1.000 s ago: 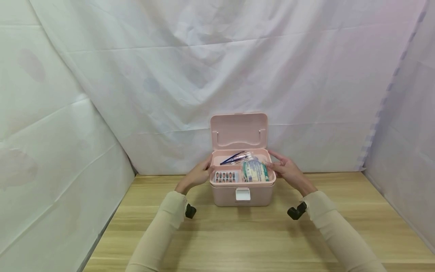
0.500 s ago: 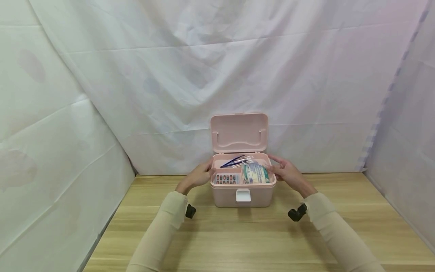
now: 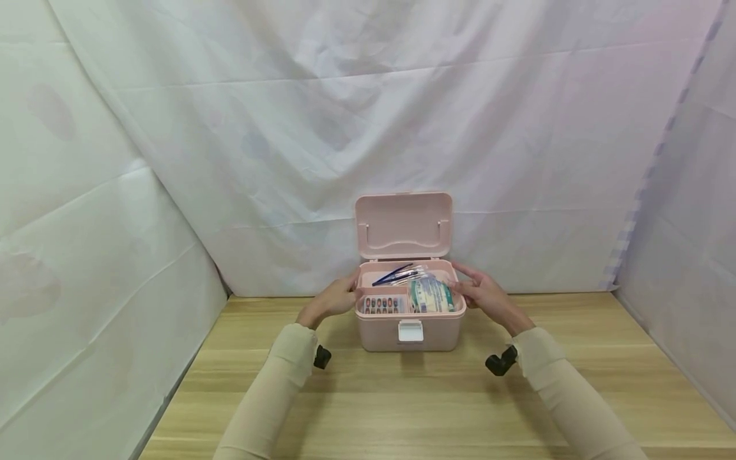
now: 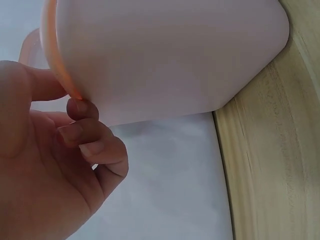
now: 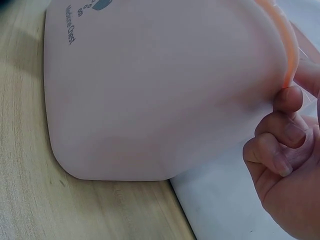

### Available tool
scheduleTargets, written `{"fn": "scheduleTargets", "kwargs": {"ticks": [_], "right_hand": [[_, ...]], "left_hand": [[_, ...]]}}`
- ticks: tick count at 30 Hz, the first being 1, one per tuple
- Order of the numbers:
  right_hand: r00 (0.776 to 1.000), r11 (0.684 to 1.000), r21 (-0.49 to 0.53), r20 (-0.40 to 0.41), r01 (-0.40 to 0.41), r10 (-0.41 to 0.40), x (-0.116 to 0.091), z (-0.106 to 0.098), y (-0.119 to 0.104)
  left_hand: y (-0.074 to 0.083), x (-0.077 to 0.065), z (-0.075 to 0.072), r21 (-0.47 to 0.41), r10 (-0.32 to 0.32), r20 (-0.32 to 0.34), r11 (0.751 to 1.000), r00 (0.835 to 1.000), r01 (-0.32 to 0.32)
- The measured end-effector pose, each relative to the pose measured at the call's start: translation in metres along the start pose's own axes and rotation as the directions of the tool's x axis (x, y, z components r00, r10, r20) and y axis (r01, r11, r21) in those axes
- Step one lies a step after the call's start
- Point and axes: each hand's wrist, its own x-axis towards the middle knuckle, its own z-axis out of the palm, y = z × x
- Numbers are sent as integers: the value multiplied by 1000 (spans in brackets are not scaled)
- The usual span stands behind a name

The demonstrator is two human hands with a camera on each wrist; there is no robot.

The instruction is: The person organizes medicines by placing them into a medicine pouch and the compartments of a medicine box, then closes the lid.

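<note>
In the head view a pink medicine chest (image 3: 379, 337) stands on the table, its lid (image 3: 405, 220) upright at the back. A pink divided tray (image 3: 384, 291) sits in its top. My left hand (image 3: 335, 298) pinches the tray's left rim between thumb and index finger, the other fingers curled below, as the left wrist view shows at the orange-tinted rim (image 4: 65, 80). My right hand (image 3: 489, 300) pinches the right side likewise. The tray carries blue tweezers (image 3: 393, 275), a bag of thin sticks, a blister pack of capsules (image 3: 381, 305) and a green-and-white packet (image 3: 431, 296).
A white latch (image 3: 411, 330) hangs on the chest's front. Behind the wooden table (image 3: 414, 402) hangs a white cloth (image 3: 322, 147), and more cloth closes off the left and right sides. Each wrist bears a small black device (image 3: 501, 361).
Both hands have lowered the tray a little into the chest, most visibly at its back edge, where the hinge line now shows. Since half a second ago little has moved.
</note>
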Motion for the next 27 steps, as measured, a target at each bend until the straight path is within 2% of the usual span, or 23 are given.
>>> {"fn": "scheduleTargets", "kwargs": {"ticks": [4, 8, 11, 15, 18, 21, 24, 27], "right_hand": [[1000, 1000, -4, 0, 4, -4, -1, -2, 1], [1000, 1000, -15, -11, -3, 3, -3, -4, 0], [998, 999, -44, -55, -11, 9, -2, -4, -2], [989, 993, -118, -145, -6, -11, 4, 0, -6], [979, 989, -146, -204, -28, -3, 10, 6, -9], [972, 988, -139, -230, -73, 40, 17, 11, -11], [968, 991, -92, -242, -94, 69, 23, 16, -12], [968, 998, 3, -242, -63, 62, 29, 21, -14]], "left_hand": [[-3, 1, 1, -8, 30, -26, 1000, 999, -30], [-6, 6, 2, -79, 7, -91, 997, 996, -14], [-7, 12, 5, -140, -17, -171, 990, 985, -7], [-9, 23, 12, -241, -82, -267, 970, 960, 16], [-9, 30, 18, -358, -169, -281, 932, 945, 60], [-9, 37, 24, -483, -238, -257, 871, 937, 89], [-10, 44, 29, -588, -261, -238, 805, 935, 75], [-10, 51, 34, -656, -234, -233, 754, 944, 26]]}}
